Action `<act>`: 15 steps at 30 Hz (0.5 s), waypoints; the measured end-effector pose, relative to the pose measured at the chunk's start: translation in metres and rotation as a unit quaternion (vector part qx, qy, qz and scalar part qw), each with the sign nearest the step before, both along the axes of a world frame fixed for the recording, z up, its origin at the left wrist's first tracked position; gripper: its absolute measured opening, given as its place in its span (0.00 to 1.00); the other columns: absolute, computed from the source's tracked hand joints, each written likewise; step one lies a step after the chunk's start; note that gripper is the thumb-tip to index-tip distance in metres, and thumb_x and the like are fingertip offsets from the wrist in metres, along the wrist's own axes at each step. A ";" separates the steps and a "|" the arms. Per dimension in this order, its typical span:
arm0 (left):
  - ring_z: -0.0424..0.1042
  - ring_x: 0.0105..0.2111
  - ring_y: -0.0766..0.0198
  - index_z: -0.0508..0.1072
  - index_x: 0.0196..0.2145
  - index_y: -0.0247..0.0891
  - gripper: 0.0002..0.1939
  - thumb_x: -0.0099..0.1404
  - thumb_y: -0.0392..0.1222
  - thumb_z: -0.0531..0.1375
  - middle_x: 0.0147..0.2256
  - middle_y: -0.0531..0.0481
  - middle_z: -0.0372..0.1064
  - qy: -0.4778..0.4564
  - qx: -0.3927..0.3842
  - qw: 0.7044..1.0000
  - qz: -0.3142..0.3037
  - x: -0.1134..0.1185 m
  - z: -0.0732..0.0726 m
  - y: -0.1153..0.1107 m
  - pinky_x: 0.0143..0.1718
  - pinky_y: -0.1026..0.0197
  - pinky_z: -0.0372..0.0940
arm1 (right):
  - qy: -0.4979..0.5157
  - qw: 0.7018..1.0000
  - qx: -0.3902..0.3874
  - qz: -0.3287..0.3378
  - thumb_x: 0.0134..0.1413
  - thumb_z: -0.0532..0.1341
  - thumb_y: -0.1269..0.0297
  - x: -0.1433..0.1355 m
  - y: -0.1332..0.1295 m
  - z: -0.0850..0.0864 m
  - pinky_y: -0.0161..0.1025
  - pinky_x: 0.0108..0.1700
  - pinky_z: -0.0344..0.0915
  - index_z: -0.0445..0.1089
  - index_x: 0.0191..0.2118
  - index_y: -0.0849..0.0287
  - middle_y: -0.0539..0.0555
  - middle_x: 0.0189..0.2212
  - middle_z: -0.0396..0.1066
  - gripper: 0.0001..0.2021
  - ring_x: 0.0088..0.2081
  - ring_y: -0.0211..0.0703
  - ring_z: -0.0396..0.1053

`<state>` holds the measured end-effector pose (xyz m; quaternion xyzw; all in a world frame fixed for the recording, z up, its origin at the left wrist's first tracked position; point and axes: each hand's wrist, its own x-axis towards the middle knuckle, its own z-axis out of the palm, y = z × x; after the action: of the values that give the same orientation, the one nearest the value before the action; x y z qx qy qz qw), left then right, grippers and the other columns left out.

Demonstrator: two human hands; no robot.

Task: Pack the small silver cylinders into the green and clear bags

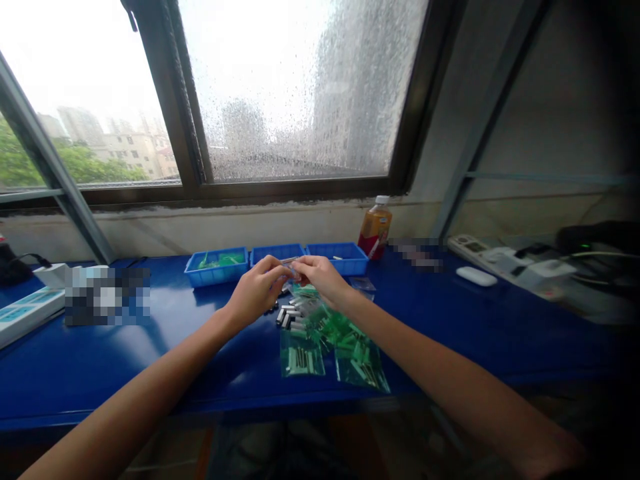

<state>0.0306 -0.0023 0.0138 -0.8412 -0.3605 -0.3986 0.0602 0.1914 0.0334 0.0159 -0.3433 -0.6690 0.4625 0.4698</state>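
My left hand and my right hand meet above the middle of the blue table. Fingertips of both are pinched together on something small, partly see-through and too hidden to name. Beneath them lies a heap of green plastic pieces and clear bags. Small silver-and-black cylinders are scattered beside the heap, below my left hand. Nearer the table's front edge lie one clear bag of pale sticks and another clear bag of similar pieces.
Behind my hands, three blue trays stand in a row: the left tray with green pieces, the middle tray, and the right tray. A drink bottle stands at their right. Power strips lie left and right.
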 end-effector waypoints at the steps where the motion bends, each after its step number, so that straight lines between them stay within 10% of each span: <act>1: 0.65 0.38 0.63 0.71 0.38 0.40 0.09 0.63 0.38 0.53 0.37 0.47 0.64 -0.006 -0.012 1.000 -0.005 0.001 -0.001 0.000 0.40 0.60 0.62 | -0.007 0.999 0.032 -0.023 0.48 0.57 0.57 0.001 0.000 0.000 0.33 0.25 0.56 0.66 0.26 0.62 0.49 0.20 0.64 0.12 0.22 0.34 0.59; 9: 0.65 0.25 0.66 0.70 0.28 0.33 0.22 0.64 0.54 0.47 0.24 0.50 0.66 -0.266 -0.330 0.905 -0.036 -0.002 0.002 0.009 0.27 0.64 0.59 | -0.209 0.896 0.382 -0.092 0.53 0.53 0.71 0.001 -0.012 -0.003 0.38 0.40 0.61 0.72 0.39 0.56 0.54 0.32 0.66 0.11 0.36 0.40 0.64; 15: 0.65 0.25 0.68 0.70 0.33 0.34 0.14 0.59 0.49 0.55 0.25 0.52 0.66 -0.301 -0.291 0.908 -0.002 -0.013 0.000 0.020 0.28 0.65 0.59 | -0.303 0.854 0.417 -0.068 0.50 0.56 0.72 0.013 -0.009 0.009 0.43 0.47 0.60 0.70 0.42 0.59 0.57 0.37 0.67 0.13 0.42 0.45 0.62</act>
<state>0.0173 0.0176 0.0139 -0.6626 -0.4596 -0.5101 -0.2993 0.2041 0.0240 0.0248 -0.2835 -0.8832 -0.0200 0.3730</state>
